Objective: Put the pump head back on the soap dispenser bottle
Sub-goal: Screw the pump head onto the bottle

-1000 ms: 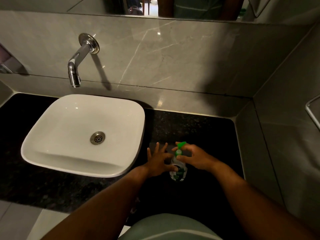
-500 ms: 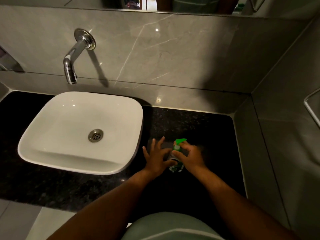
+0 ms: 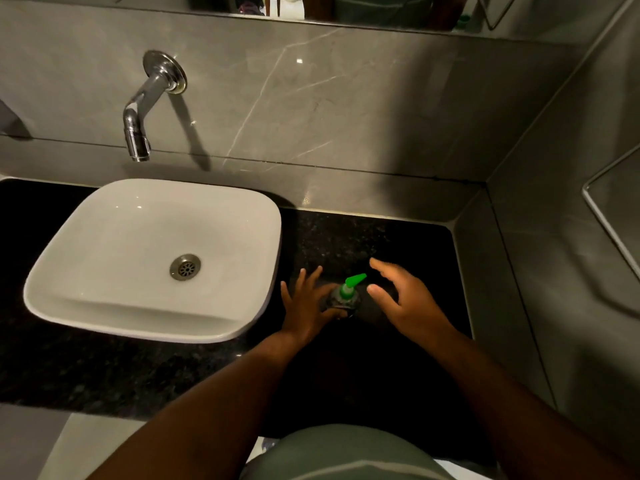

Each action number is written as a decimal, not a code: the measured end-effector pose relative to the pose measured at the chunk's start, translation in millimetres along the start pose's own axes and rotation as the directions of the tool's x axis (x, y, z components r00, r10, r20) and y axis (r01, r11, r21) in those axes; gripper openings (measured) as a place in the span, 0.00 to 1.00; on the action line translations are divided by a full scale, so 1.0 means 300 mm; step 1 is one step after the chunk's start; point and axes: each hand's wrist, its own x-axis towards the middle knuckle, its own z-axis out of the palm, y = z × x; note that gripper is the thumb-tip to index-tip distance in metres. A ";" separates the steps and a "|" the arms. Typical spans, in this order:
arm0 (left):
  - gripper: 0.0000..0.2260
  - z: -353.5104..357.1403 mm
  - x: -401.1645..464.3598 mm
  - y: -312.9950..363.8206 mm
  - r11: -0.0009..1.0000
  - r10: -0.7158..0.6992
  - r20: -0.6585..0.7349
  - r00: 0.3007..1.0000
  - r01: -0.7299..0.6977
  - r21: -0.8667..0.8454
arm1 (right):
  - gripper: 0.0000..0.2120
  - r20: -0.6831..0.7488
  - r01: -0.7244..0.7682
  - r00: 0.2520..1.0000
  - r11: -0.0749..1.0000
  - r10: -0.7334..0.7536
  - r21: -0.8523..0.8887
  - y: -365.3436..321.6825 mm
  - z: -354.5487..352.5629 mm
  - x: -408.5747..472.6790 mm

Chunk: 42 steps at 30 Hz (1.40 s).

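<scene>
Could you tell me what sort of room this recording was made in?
It looks like a bathroom or washroom: a white countertop basin sits under a wall-mounted chrome tap, a mirror runs along the wall above, and a soap dispenser bottle stands on the dark counter.

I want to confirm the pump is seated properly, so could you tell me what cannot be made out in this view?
- Collar thread under the pump head: too small and dim, head view.
- Bottle label and soap level: dark, partly behind the left hand.
- Bottle base: hidden from above.
- Right hand: open, beside the pump.
</scene>
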 end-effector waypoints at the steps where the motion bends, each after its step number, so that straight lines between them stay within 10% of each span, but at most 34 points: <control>1: 0.28 -0.001 0.001 -0.002 1.000 0.003 0.012 1.000 -0.003 -0.006 | 0.22 0.027 0.037 0.999 0.997 -0.035 -0.066 -0.021 -0.010 0.015; 11: 0.27 -0.030 0.023 -0.012 0.995 0.056 0.084 0.995 -0.062 0.073 | 0.09 0.124 -0.046 0.986 0.903 0.109 -0.427 -0.106 0.004 0.114; 22: 0.27 -0.024 0.029 -0.011 0.996 0.034 0.087 0.996 -0.041 0.084 | 0.04 0.069 -0.493 0.868 0.839 0.491 0.232 -0.119 0.110 0.089; 38: 0.27 -0.030 0.027 -0.009 0.994 0.031 0.112 0.993 -0.043 0.103 | 0.06 0.111 -0.472 0.882 0.859 0.458 0.198 -0.078 0.108 0.107; 42: 0.33 -0.041 0.008 0.000 0.997 0.048 0.127 0.991 -0.056 0.061 | 0.19 0.023 -0.430 0.902 0.895 0.431 0.118 -0.079 0.072 0.065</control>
